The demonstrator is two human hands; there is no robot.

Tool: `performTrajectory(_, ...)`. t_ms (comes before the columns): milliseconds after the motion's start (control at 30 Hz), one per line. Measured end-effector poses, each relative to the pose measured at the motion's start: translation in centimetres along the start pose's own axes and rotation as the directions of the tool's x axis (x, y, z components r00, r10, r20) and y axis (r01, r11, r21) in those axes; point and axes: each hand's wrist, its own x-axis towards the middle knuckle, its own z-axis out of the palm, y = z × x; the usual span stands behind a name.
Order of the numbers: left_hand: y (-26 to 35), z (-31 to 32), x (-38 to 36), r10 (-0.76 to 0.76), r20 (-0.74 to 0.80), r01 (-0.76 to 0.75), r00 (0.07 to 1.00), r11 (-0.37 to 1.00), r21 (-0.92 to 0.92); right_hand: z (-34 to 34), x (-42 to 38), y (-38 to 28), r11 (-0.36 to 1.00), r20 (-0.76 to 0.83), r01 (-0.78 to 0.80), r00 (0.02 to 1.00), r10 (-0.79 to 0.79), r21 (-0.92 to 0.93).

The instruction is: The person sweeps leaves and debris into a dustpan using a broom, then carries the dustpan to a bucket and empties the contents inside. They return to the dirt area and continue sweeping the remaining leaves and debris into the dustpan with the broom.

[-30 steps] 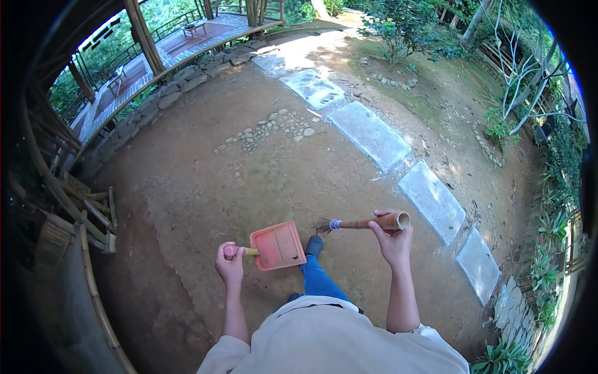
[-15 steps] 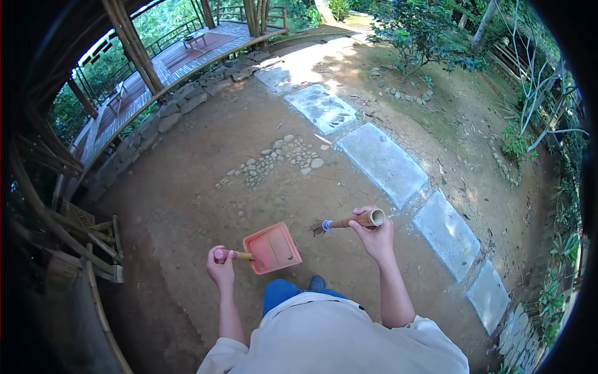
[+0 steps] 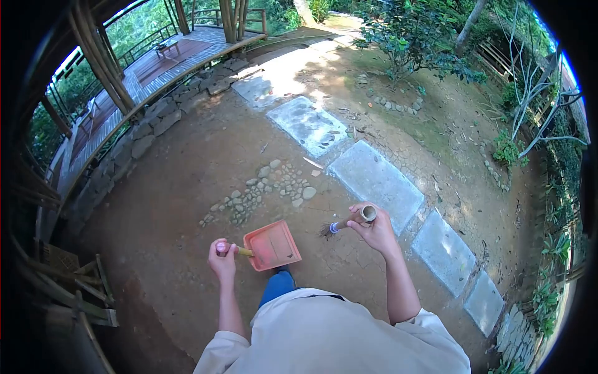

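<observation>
My left hand [image 3: 222, 262] is closed round the pink-tipped handle of an orange dustpan [image 3: 272, 246], whose open side faces right above the brown ground. A dark bit lies in the pan near its right edge. On the right, my right hand [image 3: 375, 232] grips the thick bamboo handle of a broom [image 3: 349, 222]. Its hollow handle end points up towards me, and the dark bristles, below a blue and white binding, point left. The broom and dustpan are apart, with bare soil between them.
Pale stepping slabs [image 3: 377, 177] run diagonally on the right. A patch of round stones [image 3: 261, 190] is set in the soil ahead. A raised bamboo deck [image 3: 146, 78] with a stone edge stands at the upper left. A leafy shrub [image 3: 408, 40] grows at the upper right.
The view has shifted forward, bringing the stone patch nearer. My right hand has turned the broom, so its handle end points more towards me. One blue-clad leg now shows beneath the dustpan.
</observation>
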Motion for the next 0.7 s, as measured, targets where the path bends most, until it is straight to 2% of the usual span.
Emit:
performTrajectory(33, 0.1, 1.2, 2.2, -0.006, 0.012, 0.006, 1.0, 1.0, -0.004, 0.4, 2.1, 0.0, 0.998, 0.003, -0.058, 0.998, 0.058, 0.025)
performTrajectory(133, 1.9, 4.7, 8.1, 0.018, 0.037, -0.018, 0.999, 1.0, 0.015, 1.8, 8.3, 0.2, 0.995, -0.077, 0.036, 0.996, -0.043, -0.098)
performTrajectory(200, 2.4, 6.7, 11.5, 0.031, 0.068, -0.033, 0.997, 0.999, 0.029, 2.4, 11.8, -0.2, 0.971, -0.109, 0.016, 0.993, -0.043, -0.238)
performTrajectory(233, 2.1, 7.7, 13.1, 0.037, 0.091, -0.034, 0.995, 0.999, -0.037, 2.8, 13.3, -0.3, 0.952, -0.124, 0.006, 0.991, -0.046, -0.305)
performTrajectory(333, 2.9, 10.7, 17.5, 0.018, 0.111, -0.017, 0.994, 1.0, -0.011, 3.3, 17.9, 0.3, 0.903, -0.163, -0.05, 0.986, -0.023, -0.427)
performTrajectory(433, 2.2, 13.7, 21.7, -0.034, 0.174, 0.037, 0.984, 0.999, -0.013, 3.4, 22.4, 2.2, 0.875, -0.161, -0.153, 0.983, 0.087, -0.459)
performTrajectory(533, 3.7, 17.1, 25.1, -0.055, 0.155, 0.041, 0.986, 0.995, 0.092, 4.4, 27.1, 5.7, 0.938, -0.213, -0.341, 0.923, 0.322, -0.057)
performTrajectory(700, 3.0, 23.4, 31.0, 0.008, 0.124, -0.02, 0.992, 0.995, 0.096, 4.1, 35.7, 10.5, 0.93, -0.123, -0.357, 0.923, 0.365, 0.081)
